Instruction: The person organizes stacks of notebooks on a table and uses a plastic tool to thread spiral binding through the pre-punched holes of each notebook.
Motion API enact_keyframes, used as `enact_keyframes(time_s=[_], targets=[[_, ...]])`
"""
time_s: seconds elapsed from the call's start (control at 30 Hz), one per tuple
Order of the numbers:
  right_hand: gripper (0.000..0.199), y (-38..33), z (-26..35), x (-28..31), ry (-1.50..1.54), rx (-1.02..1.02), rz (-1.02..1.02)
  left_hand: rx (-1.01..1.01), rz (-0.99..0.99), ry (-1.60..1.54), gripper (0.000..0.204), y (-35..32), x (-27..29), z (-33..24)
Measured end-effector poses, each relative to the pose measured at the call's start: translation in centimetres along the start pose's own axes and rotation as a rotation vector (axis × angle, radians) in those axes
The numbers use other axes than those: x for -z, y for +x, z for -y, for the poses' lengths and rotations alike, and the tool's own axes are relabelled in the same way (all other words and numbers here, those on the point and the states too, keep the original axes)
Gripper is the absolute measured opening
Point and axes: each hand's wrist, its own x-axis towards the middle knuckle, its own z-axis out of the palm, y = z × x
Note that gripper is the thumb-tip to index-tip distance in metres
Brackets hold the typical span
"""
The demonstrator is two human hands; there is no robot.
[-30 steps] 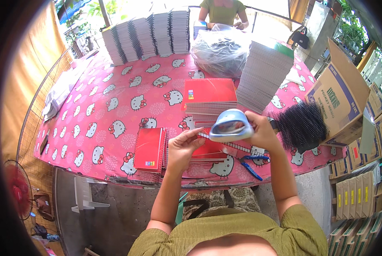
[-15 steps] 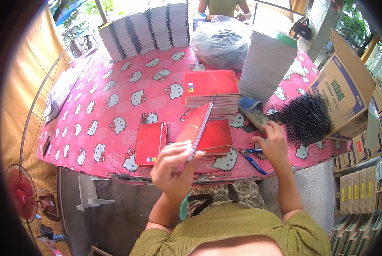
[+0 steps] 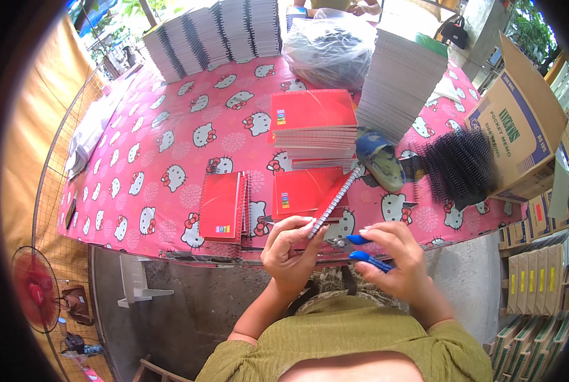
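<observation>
My left hand (image 3: 291,258) grips a red spiral notebook (image 3: 328,204) by its near end. The notebook is tilted on edge, its coil binding facing me. In my right hand (image 3: 404,260) are small cutting pliers (image 3: 374,261), their blue handles spread between thumb and fingers. The pliers' tip points at the notebook's near end, close to my left fingers; whether they touch I cannot tell. Just beyond my left hand lies a low pile of red notebooks (image 3: 300,189). Another red pile (image 3: 219,205) is to the left, and a taller red stack (image 3: 314,109) stands behind.
Right of the stacks sit a camouflage-patterned shoe-like thing (image 3: 386,167), black spiral coils (image 3: 459,167) and an open cardboard box (image 3: 510,137). Farther back are a tall paper stack (image 3: 400,83), a filled plastic bag (image 3: 327,54) and coil-bound stacks (image 3: 217,39). Another person's hand (image 3: 365,9) shows beyond.
My right hand has picked up the blue pliers from the table and brought them left, toward the notebook. My left hand has moved right, lowering and tilting the notebook rightward.
</observation>
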Motion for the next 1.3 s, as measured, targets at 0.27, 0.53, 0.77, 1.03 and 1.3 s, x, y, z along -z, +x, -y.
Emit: enact_keyframes(time_s=[0.27,0.53,0.77,1.03,1.3], targets=[[0.049,0.3,2.0,-0.3,-0.200,-0.005,-0.027,-0.111,-0.027,0.038,0.027,0.5,-0.8,-0.6],[0.030,0.6,-2.4,0.2,0.958,-0.580,0.440,-0.318,0.003,0.074,0.027,1.0,-0.3,-0.8],[0.042,-0.1,-3.6,-1.6,0.592,-0.408,0.093,-0.180,-0.128,0.167,0.020,4.1,4.7,-2.6],[0.056,-2.5,-10.4,-2.1,-0.410,-0.411,-0.019,-0.229,0.152,0.636,0.033,12.3,15.3,-1.1],[0.054,-0.5,-7.0,-1.9,-0.175,-0.250,-0.164,-0.004,0.802,0.940,0.054,12.7,13.0,9.4]])
